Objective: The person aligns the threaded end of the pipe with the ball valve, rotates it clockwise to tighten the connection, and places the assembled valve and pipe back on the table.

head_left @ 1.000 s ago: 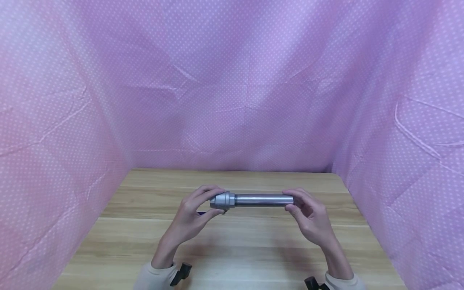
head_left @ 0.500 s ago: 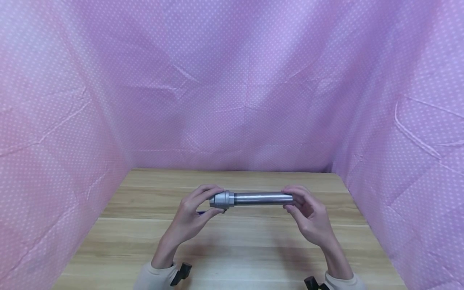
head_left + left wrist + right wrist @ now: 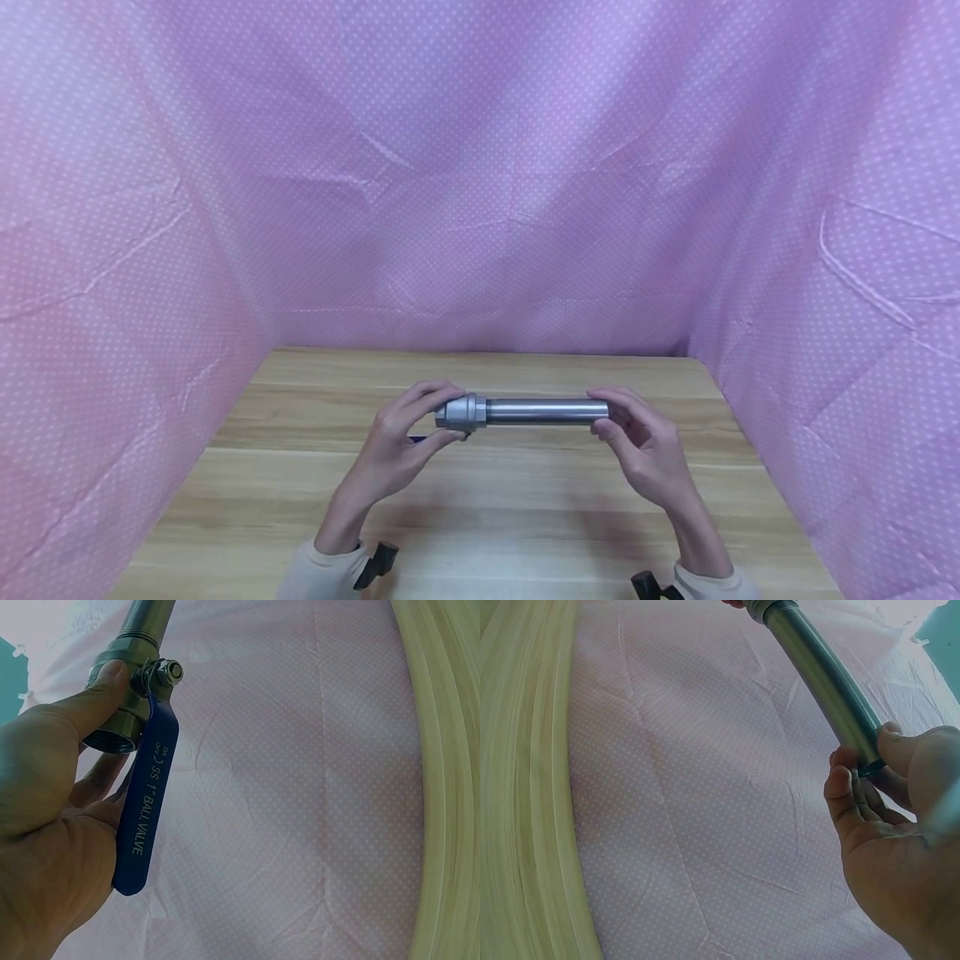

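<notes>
Right now, from the head view, your two hands hold one metal assembly level above the wooden surface (image 3: 480, 508), roughly over its middle. Your left hand (image 3: 401, 446) curls its fingers and thumb round the ball valve (image 3: 461, 413) at the left end. Your right hand (image 3: 645, 446) pinches the far end of the steel pipe (image 3: 546, 411), which runs straight out of the valve to the right. Pink dotted cloth (image 3: 480, 183) hangs behind the surface and along both sides. Pale sleeve cuffs and dark wrist mounts show at the bottom edge.

From the left wrist view, your left hand (image 3: 52, 825) grips the valve body (image 3: 124, 712), thumb pressed on its side and fingers wrapped beneath. The blue lever handle (image 3: 146, 802), lettered "SS 1" BALL VALVE", lies along your palm, fixed by a nut at the top. The open threaded end of the valve faces your palm.

From the right wrist view, your right hand (image 3: 900, 840) pinches the pipe (image 3: 821, 679) at its near end, thumb on one side and fingertips curled on the other. The pipe slants up to the threaded joint at the top edge.
</notes>
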### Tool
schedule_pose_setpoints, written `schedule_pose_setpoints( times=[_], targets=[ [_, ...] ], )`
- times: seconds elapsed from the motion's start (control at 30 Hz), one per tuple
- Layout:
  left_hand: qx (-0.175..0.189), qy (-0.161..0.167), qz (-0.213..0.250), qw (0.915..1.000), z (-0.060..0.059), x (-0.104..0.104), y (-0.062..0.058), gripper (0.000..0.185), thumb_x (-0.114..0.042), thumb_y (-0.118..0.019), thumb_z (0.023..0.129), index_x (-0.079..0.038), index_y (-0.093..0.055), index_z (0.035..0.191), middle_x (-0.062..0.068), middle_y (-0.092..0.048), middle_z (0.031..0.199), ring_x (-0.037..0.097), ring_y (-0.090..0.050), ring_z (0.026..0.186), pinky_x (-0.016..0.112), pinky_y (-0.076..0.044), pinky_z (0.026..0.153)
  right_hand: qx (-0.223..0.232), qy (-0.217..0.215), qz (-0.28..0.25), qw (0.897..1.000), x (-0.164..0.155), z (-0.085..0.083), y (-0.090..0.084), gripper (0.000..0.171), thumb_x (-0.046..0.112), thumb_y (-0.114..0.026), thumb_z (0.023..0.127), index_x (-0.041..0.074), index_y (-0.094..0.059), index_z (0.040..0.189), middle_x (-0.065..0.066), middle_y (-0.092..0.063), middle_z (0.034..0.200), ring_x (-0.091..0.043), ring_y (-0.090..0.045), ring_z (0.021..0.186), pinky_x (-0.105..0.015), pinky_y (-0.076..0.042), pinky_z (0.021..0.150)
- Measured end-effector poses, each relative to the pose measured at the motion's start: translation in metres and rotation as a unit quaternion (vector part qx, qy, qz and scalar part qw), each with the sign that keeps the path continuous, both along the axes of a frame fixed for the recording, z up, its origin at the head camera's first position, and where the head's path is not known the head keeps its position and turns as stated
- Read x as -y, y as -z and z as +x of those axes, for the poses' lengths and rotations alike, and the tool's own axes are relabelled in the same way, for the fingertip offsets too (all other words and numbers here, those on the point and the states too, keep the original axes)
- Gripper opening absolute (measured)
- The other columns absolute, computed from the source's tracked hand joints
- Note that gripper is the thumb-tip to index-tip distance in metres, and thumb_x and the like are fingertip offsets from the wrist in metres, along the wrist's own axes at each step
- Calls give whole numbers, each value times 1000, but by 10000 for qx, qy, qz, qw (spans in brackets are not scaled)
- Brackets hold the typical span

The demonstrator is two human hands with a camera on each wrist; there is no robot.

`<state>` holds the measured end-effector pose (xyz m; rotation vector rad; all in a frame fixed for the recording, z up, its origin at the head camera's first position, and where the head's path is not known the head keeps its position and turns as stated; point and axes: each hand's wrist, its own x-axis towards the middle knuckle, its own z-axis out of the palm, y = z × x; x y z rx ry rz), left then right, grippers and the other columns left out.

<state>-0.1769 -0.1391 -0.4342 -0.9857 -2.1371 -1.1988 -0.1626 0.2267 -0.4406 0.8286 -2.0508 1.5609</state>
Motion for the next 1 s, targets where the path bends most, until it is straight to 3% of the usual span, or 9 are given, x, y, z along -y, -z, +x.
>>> schedule_pose_setpoints(
  times=[0.13,0.27,0.4,0.63,1.0],
  targets=[
    [13,-17,14,10000,0,0,0,62,3,-95,84,-10,-75,141,10,-78,135,27,-80,116,33,-68,104,33,-139,-129,9998,0,-1,0,50,-30,-65,94,-14,-66,141,7,-77,123,-3,-77,98,-19,-66,78],
    [53,-48,14,10000,0,1,1,61,3,-94,85,-10,-75,142,10,-78,136,27,-80,116,33,-68,104,-79,-756,-564,9955,1,-5,2,49,-27,-67,96,-20,-59,144,-11,-74,141,-8,-79,118,-21,-69,92],
    [43,-88,9,10000,-1,1,1,62,3,-95,84,-10,-75,141,9,-78,136,27,-80,116,33,-68,104,-281,-1122,-787,9902,2,-7,3,44,-26,-68,97,-24,-58,140,-19,-69,140,-13,-78,125,-24,-69,97],
    [-2,-73,-3,10000,-2,0,1,63,4,-95,84,-10,-75,141,9,-78,136,27,-80,116,33,-69,103,-137,-736,-543,9957,1,-4,2,54,-40,-63,86,-20,-62,136,-2,-72,139,-5,-79,113,-20,-68,88],
    [-30,-39,-14,10000,-1,0,0,63,5,-95,83,-9,-75,141,10,-78,136,28,-80,116,34,-69,104,-49,-104,-92,9999,-1,-2,1,51,-31,-70,90,-14,-68,138,9,-77,127,0,-75,101,-15,-65,81]
  ],
)
